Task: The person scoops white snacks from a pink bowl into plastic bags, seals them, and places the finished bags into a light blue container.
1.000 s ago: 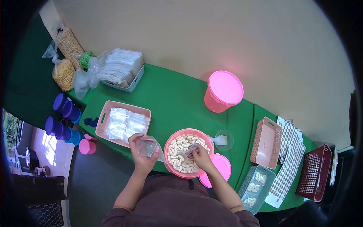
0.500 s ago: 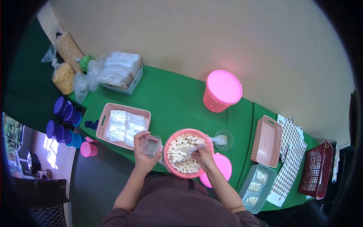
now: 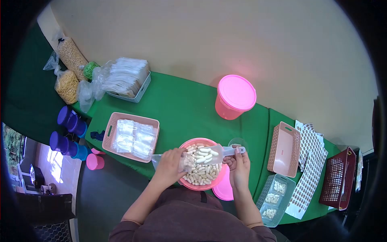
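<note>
A pink bucket (image 3: 197,187) stands in front of my body, filled with white oblong pieces (image 3: 201,174). My right hand (image 3: 238,165) grips the handle of a clear plastic scoop (image 3: 231,151), held level above the bucket with several white pieces in its bowl. Wrapped round a clear plastic bag (image 3: 185,162), my left hand (image 3: 168,166) is at the bucket's left side. The bag's mouth meets the scoop's front end, and part of the bag sticks out behind the hand. A pink lid (image 3: 223,189) lies under the bucket's right side.
To the left is a pink basket (image 3: 155,121) of clear bags. A lidded pink bucket (image 3: 236,97) stands at the back. On the right are an open pink basket (image 3: 284,149), a grey-green basket (image 3: 264,193) with filled bags, sticker sheets (image 3: 308,169) and a maroon basket (image 3: 336,179).
The scoop has risen out of the white pieces with a load and turned toward the bag. My left hand has brought the bag rightward over the bucket.
</note>
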Demonstrator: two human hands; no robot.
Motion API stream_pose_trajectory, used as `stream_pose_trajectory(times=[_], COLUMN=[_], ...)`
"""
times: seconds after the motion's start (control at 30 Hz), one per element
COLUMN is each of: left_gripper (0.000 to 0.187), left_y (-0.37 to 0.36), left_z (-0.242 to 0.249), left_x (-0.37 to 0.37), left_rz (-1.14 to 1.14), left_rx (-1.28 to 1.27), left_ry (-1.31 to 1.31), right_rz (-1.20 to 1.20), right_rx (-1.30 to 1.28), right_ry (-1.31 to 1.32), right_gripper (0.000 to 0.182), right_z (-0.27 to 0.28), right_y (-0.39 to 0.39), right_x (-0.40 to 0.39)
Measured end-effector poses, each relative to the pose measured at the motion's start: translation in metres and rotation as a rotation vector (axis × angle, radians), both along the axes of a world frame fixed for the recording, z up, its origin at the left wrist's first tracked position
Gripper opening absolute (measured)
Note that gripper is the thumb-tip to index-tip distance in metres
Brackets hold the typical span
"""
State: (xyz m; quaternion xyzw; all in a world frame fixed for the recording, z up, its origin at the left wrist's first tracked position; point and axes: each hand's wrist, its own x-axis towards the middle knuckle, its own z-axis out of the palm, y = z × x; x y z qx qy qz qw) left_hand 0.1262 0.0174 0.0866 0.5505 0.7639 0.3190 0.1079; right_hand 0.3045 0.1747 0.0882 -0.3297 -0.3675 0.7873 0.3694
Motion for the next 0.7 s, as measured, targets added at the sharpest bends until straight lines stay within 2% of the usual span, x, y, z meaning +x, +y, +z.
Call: stream_pose_trajectory(times=[0.1, 0.13, 0.17, 0.23, 0.27, 0.3, 0.37, 0.43, 0.5, 0.57, 0.7], left_gripper=[0.072, 0.073, 0.073, 0.073, 0.073, 0.073, 0.071, 0.071, 0.070, 0.069, 0.068], left_y=[0.006, 0.008, 0.010, 0.012, 0.012, 0.011, 0.011, 0.009, 0.007, 0.004, -0.001], left_z=[-0.004, -0.006, -0.007, -0.008, -0.009, -0.010, -0.013, -0.011, -0.011, -0.011, -0.012], left_x=[0.010, 0.013, 0.016, 0.020, 0.022, 0.023, 0.024, 0.021, 0.019, 0.016, 0.008], left_rz=[-0.041, -0.058, -0.076, -0.086, -0.097, -0.097, -0.075, -0.061, -0.046, 0.075, 0.164], left_rx=[-0.022, 0.027, 0.077, 0.089, 0.102, 0.100, 0.143, 0.159, 0.176, 0.129, 0.128], left_ry=[-0.014, 0.003, 0.020, 0.038, 0.055, 0.056, 0.021, 0.005, -0.012, -0.052, -0.066], right_rz=[0.024, 0.050, 0.051, 0.117, 0.115, 0.115, 0.028, -0.034, -0.170, -0.191, 0.101], right_rx=[0.202, 0.310, 0.311, 0.714, 0.872, 0.870, 1.203, 1.207, 1.096, 1.099, 0.766], right_ry=[-0.075, -0.114, -0.113, -0.341, -0.369, -0.369, -0.407, -0.380, -0.418, -0.476, -0.531], right_gripper=[0.024, 0.023, 0.023, 0.020, 0.020, 0.020, 0.022, 0.021, 0.017, 0.016, 0.012], right_z=[0.017, 0.020, 0.022, 0.023, 0.022, 0.022, 0.024, 0.022, 0.019, 0.014, -0.062], right_y=[-0.014, -0.021, -0.028, -0.041, -0.044, -0.045, -0.045, -0.041, -0.033, -0.016, 0.006], right_x=[0.001, 0.001, 0.002, 0.007, 0.011, 0.013, 0.018, 0.020, 0.018, 0.005, -0.014])
